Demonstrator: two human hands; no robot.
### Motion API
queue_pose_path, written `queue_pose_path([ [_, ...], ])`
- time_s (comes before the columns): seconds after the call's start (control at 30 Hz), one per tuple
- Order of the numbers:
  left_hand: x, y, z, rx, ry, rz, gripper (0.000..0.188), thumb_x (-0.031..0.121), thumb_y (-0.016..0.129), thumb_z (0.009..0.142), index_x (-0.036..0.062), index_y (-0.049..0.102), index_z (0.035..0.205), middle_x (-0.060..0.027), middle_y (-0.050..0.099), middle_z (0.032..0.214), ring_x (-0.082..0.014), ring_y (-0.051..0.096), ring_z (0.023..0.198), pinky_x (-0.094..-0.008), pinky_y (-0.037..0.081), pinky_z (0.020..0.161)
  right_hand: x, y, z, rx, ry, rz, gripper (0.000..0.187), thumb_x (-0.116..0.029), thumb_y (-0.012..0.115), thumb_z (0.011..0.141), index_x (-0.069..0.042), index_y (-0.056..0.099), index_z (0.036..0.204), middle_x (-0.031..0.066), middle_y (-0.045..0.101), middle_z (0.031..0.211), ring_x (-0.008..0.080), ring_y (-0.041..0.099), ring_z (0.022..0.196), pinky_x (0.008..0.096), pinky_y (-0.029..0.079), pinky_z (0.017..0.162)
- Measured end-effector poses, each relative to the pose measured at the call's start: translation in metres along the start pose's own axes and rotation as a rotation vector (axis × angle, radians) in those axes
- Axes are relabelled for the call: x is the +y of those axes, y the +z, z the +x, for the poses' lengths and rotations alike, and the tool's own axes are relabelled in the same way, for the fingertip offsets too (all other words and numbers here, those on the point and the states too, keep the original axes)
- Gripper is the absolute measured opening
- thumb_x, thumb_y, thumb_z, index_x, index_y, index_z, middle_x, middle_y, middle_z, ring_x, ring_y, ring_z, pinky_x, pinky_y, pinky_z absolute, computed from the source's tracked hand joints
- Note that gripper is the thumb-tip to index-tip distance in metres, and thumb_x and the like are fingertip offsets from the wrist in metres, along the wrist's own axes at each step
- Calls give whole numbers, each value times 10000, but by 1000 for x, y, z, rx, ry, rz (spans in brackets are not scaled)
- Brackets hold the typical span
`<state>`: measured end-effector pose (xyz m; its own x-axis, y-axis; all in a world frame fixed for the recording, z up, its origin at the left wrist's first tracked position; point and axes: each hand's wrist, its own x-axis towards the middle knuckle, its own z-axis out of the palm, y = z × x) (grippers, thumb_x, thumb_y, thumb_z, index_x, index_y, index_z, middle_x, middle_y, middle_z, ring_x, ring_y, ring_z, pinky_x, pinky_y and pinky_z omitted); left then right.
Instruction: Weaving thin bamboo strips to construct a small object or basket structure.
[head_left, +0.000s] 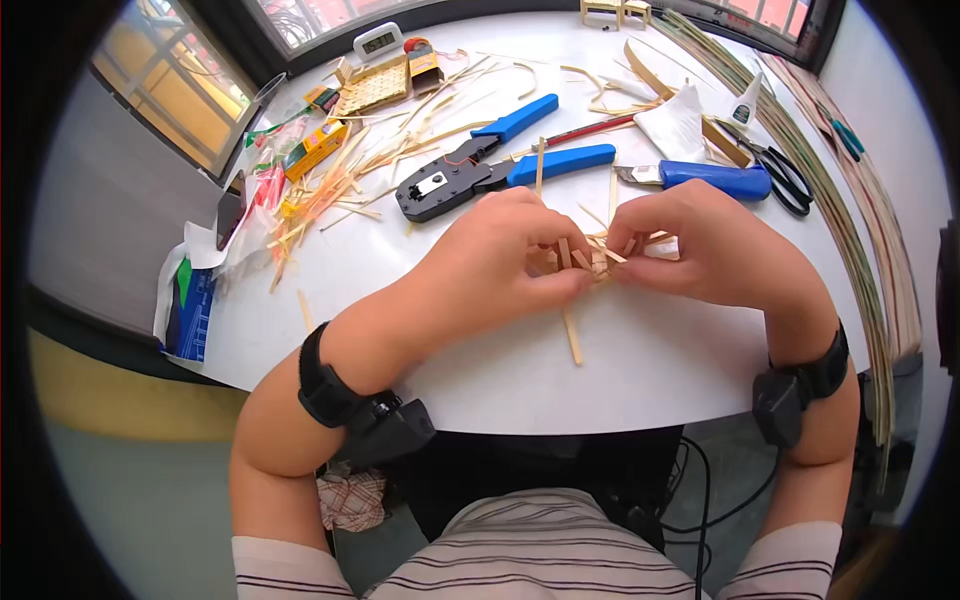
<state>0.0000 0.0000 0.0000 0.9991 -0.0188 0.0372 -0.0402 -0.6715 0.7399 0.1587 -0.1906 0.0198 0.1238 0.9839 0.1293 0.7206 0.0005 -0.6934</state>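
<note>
the fingers (563, 288) of your left hand (480, 255) and right hand (720, 245) are clamping on a small piece of crossing pale strips (600, 263), which you are holding over the tabletop (650, 370). just beyond, a crimping tool (440, 190) is lying past your left hand, a blue-handled tool (715, 179) past your right. farther out, loose strips (322, 188) are lying at the left, scissors (767, 157) at the right, and a woven tray (375, 90) is sitting near a white clock (378, 42).

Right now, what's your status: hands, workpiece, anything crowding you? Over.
Left hand and right hand both pinching the strip piece. Loose ends jutting out. Blue-handled crimping tool and blue-handled cutter lying just beyond hands.
</note>
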Motion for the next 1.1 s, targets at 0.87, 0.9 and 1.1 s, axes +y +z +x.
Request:
queue_pose_path([
  [0.87, -1, -19, -11, 202, 184, 180, 146, 173, 774, 935, 39, 775, 994, -56, 736, 955, -199, 647, 933, -333, 498, 879, -5, -7, -3, 207, -111, -51, 126, -157, 777, 911, -34, 761, 931, 100, 726, 783, 201, 680, 705, 322, 530, 669],
  [0.9, -1, -18, -12, 223, 176, 189, 143, 166, 771, 935, 34, 772, 991, -61, 735, 956, -193, 646, 923, -327, 502, 868, -6, -7, -3, 203, -110, -49, 126, -157, 777, 911, -34, 761, 931, 100, 726, 783, 201, 680, 705, 322, 530, 669],
  [1.1, -6, -15, -6, 319, 201, 128, 132, 79, 766, 909, 18, 766, 1026, -80, 746, 993, -195, 682, 943, -320, 527, 876, 1, -6, 1, 404, -119, -135, 156, -166, 759, 937, -32, 751, 1017, 78, 747, 871, 165, 685, 777, 296, 536, 720],
])
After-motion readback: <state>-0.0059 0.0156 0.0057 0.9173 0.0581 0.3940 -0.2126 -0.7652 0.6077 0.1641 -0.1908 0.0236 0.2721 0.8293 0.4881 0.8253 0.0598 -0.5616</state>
